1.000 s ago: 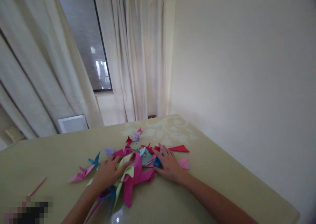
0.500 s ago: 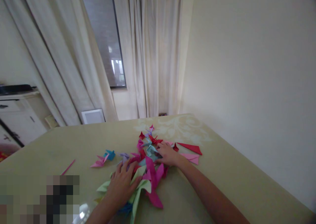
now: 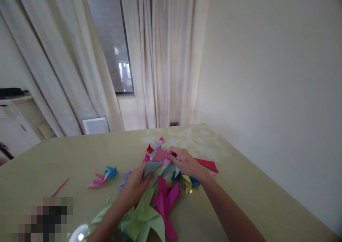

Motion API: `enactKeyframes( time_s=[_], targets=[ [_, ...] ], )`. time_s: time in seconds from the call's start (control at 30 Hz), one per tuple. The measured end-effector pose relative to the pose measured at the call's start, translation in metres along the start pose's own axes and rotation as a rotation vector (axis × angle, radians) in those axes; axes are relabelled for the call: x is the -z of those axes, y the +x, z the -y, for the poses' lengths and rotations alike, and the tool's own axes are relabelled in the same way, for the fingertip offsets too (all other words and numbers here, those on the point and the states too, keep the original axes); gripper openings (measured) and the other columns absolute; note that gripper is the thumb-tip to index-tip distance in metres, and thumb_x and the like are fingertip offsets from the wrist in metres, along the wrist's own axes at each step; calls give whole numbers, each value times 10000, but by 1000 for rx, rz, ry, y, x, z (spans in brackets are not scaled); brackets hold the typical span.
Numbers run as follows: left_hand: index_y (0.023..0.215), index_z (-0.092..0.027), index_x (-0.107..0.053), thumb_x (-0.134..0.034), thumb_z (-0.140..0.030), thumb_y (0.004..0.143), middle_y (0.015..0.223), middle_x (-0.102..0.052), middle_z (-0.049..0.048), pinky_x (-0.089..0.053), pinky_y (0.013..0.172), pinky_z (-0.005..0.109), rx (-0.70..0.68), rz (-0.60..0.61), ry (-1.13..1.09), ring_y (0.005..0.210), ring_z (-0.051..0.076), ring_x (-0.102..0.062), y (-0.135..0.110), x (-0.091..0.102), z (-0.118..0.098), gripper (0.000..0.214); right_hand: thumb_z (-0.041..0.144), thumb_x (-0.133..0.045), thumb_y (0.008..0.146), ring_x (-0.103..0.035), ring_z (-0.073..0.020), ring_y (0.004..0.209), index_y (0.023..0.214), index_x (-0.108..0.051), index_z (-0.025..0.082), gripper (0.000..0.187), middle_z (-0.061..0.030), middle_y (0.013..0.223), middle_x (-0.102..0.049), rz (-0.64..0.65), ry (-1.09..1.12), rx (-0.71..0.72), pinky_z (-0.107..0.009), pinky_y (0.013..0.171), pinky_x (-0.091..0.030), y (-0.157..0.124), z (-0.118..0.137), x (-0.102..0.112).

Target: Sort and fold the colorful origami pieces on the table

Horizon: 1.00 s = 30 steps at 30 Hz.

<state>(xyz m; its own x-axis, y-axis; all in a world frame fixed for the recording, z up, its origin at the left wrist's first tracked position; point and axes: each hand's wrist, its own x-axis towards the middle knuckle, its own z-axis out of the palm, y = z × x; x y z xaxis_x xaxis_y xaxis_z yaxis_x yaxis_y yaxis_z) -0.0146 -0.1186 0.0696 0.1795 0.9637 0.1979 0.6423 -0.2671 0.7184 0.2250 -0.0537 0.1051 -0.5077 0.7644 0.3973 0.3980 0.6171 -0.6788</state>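
My left hand (image 3: 135, 185) is closed on a teal folded paper piece (image 3: 152, 167) over the middle of a heap of folded paper pieces. Between the fingertips of my right hand (image 3: 184, 161) is a pink folded paper piece (image 3: 160, 154), just beyond the teal one. Below the hands lie a big magenta paper crane (image 3: 166, 201) and pale green folded paper (image 3: 145, 213). Yellow (image 3: 187, 180) and blue folded pieces (image 3: 195, 181) rest under my right wrist. A red folded strip (image 3: 207, 164) lies to the right of that hand.
Pink (image 3: 98, 180) and blue paper cranes (image 3: 111, 172) sit left of the heap, with a thin pink stick (image 3: 60, 187) farther left. Small red pieces (image 3: 149, 149) lie at the back. A wall (image 3: 267, 92) runs along the table's right side; curtains (image 3: 171, 74) hang behind.
Both hands have gone from lying spread on the heap to gripping paper pieces, raised a little. The heap is rearranged; yellow and blue pieces now show under the right wrist. The view shifted slightly.
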Motion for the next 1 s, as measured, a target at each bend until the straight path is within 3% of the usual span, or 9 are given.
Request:
enactKeyframes(
  time_s=[0.13, 0.27, 0.4, 0.53, 0.63, 0.73, 0.83, 0.93, 1.0],
  targets=[
    [1149, -208, -660, -449, -429, 985, 1124, -757, 113, -539, 970, 443, -55, -98, -103, 1063, 303, -699, -1, -1, 5, 347, 373, -588, 1028, -584, -168, 663, 837, -600, 228, 239, 39, 703, -610, -154, 115, -57, -269, 641, -407, 2, 5, -4],
    [1355, -178, -573, -438, -374, 978, 1329, -695, 163, -495, 1091, 507, -1, -119, 10, 1249, 326, -656, -3, 5, 23, 446, 428, -675, 969, -630, -179, 703, 866, -662, 215, 237, 6, 771, -667, -308, 258, -81, -277, 653, -481, 3, 9, 1],
    [1443, -75, -520, -445, -347, 937, 1366, -656, 234, -450, 1132, 601, 82, -172, 177, 1278, 381, -635, -5, 15, 36, 579, 447, -816, 858, -639, -180, 692, 898, -676, 209, 280, -1, 766, -689, -418, 391, -104, -273, 635, -500, 5, 14, 7],
    [1477, -165, -533, -506, -335, 933, 1517, -589, 166, -398, 1218, 548, -44, -165, 21, 1444, 333, -520, -11, 23, 16, 571, 394, -887, 776, -636, -171, 697, 980, -714, 205, 327, 6, 776, -687, -486, 472, -118, -266, 641, -502, 4, 24, 5],
    [1519, -243, -512, -574, -368, 950, 1561, -572, 113, -446, 1192, 491, -62, -118, -157, 1443, 309, -531, -17, 19, -9, 586, 374, -894, 764, -622, -166, 717, 1011, -760, 204, 328, 3, 805, -683, -533, 493, -119, -266, 653, -498, 2, 34, 0],
    [1447, -236, -576, -657, -417, 928, 1393, -693, 125, -571, 1017, 432, -32, -99, -269, 1215, 295, -684, -18, 12, -26, 555, 397, -874, 796, -610, -166, 700, 961, -800, 206, 263, -11, 806, -710, -497, 522, -136, -270, 636, -479, 0, 44, -6],
    [1196, -214, -706, -653, -418, 944, 1092, -781, 95, -590, 860, 368, -57, -71, -300, 946, 250, -730, -14, 9, -32, 328, 428, -863, 815, -637, -178, 713, 856, -788, 205, 239, -25, 799, -742, -445, 608, -158, -284, 660, -489, -1, 51, -11],
    [993, -213, -721, -611, -440, 985, 959, -771, 71, -569, 805, 330, -81, -64, -309, 880, 234, -713, -12, 11, -29, 252, 431, -847, 842, -644, -173, 728, 843, -756, 213, 237, -9, 783, -727, -465, 690, -143, -276, 678, -495, -1, 54, -13],
    [1000, -209, -699, -608, -485, 987, 955, -763, 72, -570, 777, 323, -56, -77, -376, 871, 237, -709, -12, 11, -25, 291, 428, -836, 866, -635, -160, 724, 845, -741, 214, 236, 2, 776, -712, -479, 708, -124, -262, 675, -489, -1, 54, -13]
  ],
)
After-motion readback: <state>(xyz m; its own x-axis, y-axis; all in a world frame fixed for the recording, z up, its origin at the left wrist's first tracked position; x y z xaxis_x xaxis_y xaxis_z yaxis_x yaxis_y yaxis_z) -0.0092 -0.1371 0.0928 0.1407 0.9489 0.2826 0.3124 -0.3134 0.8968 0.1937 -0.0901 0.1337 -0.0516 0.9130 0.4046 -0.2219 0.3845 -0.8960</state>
